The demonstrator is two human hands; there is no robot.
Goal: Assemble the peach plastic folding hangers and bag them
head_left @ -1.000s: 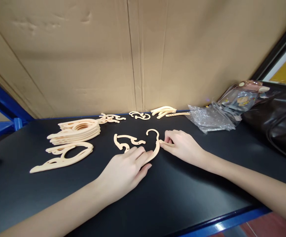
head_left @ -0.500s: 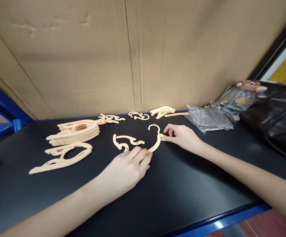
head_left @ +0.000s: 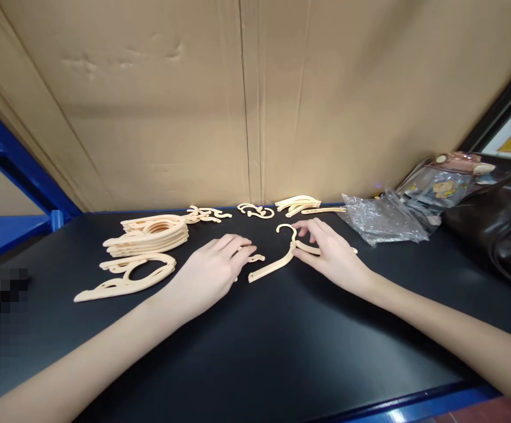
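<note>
My right hand [head_left: 332, 252] pinches a cream folding clothes hanger [head_left: 277, 265] at its middle joint, below the curved hook [head_left: 287, 227]. One arm of this hanger points left toward me; the other runs right, partly behind my fingers. My left hand [head_left: 215, 273] is over the loose hanger end pieces, fingers curled and closed on them. The tip of one hanger end piece [head_left: 258, 258] pokes out beyond my fingertips; most of these pieces is hidden beneath the hand.
Left on the black tabletop [head_left: 255, 364] lie a stack of folded hangers [head_left: 162, 238] and a single folded hanger [head_left: 125, 285]. Along the cardboard wall are small pieces [head_left: 207, 214], hooks [head_left: 258, 210] and arms [head_left: 298, 204]. Plastic bags [head_left: 381, 217], a bottle [head_left: 447, 185] and dark bag [head_left: 497, 217] stand right.
My left hand has let go of the hanger's left arm and moved left onto the loose end pieces. The right hand has closed further around the joint, and the right arm of the hanger now shows.
</note>
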